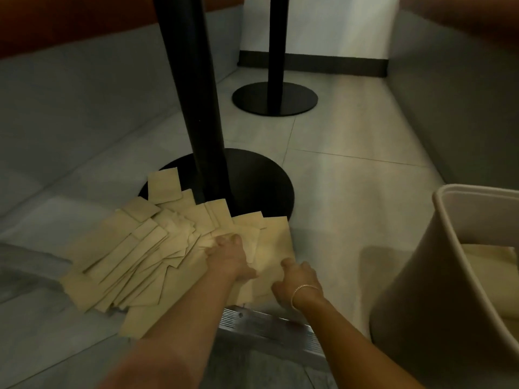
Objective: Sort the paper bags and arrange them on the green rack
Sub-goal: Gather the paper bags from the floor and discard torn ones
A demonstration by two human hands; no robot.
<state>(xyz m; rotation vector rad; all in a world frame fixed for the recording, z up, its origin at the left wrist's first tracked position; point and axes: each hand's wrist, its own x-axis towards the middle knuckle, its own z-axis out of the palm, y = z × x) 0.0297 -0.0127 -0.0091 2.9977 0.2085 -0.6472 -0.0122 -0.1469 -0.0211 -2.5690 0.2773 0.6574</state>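
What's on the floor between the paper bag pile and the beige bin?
Head view: only bare floor tile lies between the paper bags and the beige bin; the right hand reaches in at the pile's edge.

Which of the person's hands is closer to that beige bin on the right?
The right hand, with the bracelet, is nearer the beige bin; it rests on the pile's right edge. The left hand lies further left, on the paper bags.

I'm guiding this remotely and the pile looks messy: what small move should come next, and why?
Probably close the left hand on the top few paper bags and lift them clear. The bags lie fanned loosely over the floor and the black table base, both hands already rest on the pile's right end, right hand beside it, and no green rack is in view.
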